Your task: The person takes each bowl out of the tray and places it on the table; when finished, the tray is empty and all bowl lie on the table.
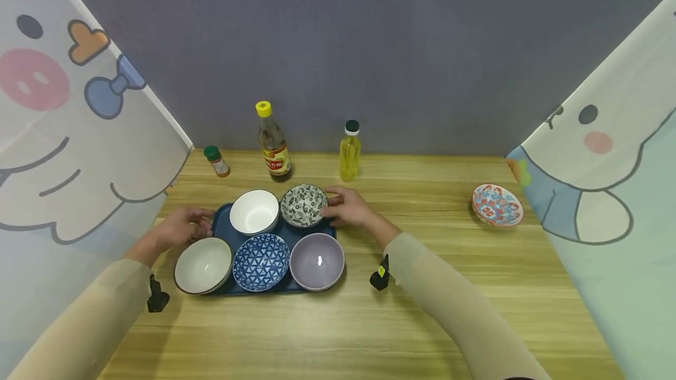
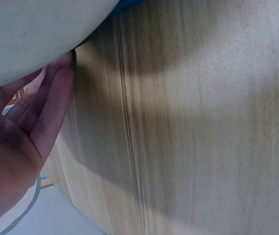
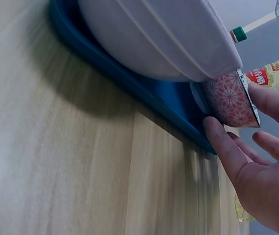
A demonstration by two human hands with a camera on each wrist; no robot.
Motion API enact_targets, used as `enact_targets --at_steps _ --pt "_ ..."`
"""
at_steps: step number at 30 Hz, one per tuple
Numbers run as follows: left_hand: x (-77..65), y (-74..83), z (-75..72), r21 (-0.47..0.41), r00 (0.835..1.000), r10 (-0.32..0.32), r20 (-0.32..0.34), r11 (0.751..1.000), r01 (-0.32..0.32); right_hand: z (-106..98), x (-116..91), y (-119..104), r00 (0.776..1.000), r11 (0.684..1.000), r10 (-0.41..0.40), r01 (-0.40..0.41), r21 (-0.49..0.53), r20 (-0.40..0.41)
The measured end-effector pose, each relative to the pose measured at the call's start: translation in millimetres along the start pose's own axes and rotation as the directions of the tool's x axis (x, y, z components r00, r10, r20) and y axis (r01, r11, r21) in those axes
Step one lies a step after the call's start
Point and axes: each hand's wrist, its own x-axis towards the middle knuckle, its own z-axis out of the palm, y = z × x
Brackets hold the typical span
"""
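Observation:
Five bowls and a small patterned bowl share a dark blue tray (image 1: 222, 216). At the tray's left edge is my left hand (image 1: 182, 227), its fingers (image 2: 56, 105) fairly straight and reaching behind the cream bowl (image 1: 203, 265). My right hand (image 1: 350, 207) is at the right side of the black-and-white floral bowl (image 1: 304, 206). One finger comes right at this bowl's rim, while another fingertip (image 3: 213, 128) meets the tray edge; the bowl's outside is pink-patterned. Also there are a white bowl (image 1: 254, 211), a blue triangle-patterned bowl (image 1: 261, 263) and a lilac bowl (image 1: 317, 261).
A red-and-blue patterned bowl (image 1: 496, 206) stands apart at the right. Behind the tray are a green-capped jar (image 1: 217, 161), a dark sauce bottle (image 1: 274, 145) with a yellow cap and a yellow oil bottle (image 1: 350, 154). Grey and cartoon-printed panels border the wooden table (image 1: 422, 186).

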Motion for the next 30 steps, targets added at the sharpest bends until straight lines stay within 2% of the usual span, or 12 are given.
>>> enact_targets --at_steps 8,16,23,30 --pt "-0.3 -3.9 3.0 0.027 1.0 0.019 -0.012 0.999 -0.019 4.3 2.4 3.6 1.0 0.999 0.023 -0.023 0.044 0.007" --pt "-3.1 -2.3 2.0 0.041 1.0 0.018 -0.009 0.999 -0.017 8.5 1.7 4.0 0.998 0.993 0.057 -0.06 0.097 0.029" --pt "-4.2 -1.4 2.1 0.054 0.999 0.032 -0.031 0.998 -0.03 9.8 3.0 5.3 0.998 0.991 0.06 -0.064 0.122 0.038" --pt "-2.3 -3.3 3.5 0.066 0.999 0.01 -0.048 0.998 -0.007 10.6 3.0 5.4 0.997 0.984 0.066 -0.071 0.163 0.035"
